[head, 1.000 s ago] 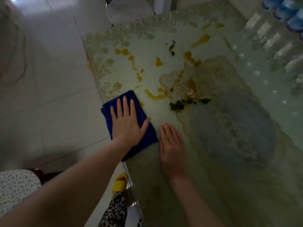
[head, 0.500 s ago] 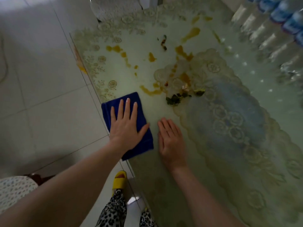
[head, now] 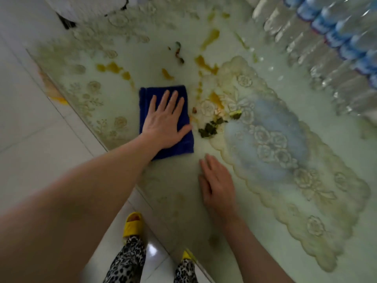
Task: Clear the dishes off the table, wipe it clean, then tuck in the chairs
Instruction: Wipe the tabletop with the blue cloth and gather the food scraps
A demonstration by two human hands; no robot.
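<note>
Head view: a person's left hand lies flat, fingers straight and spread, pressing a folded dark-blue cloth onto the pale glass-topped table, just beside a clump of dark green food scraps. The right hand rests open on the bare glass nearer the person, holding nothing. Orange sauce smears dot the surface beyond the cloth, and a scalloped lace mat shows to the right. No dishes are visible, so wiping appears under way. Done well, the stroke would likely keep the palm flat, gather scraps toward one edge and refold to a clean face before tackling the sauce.
</note>
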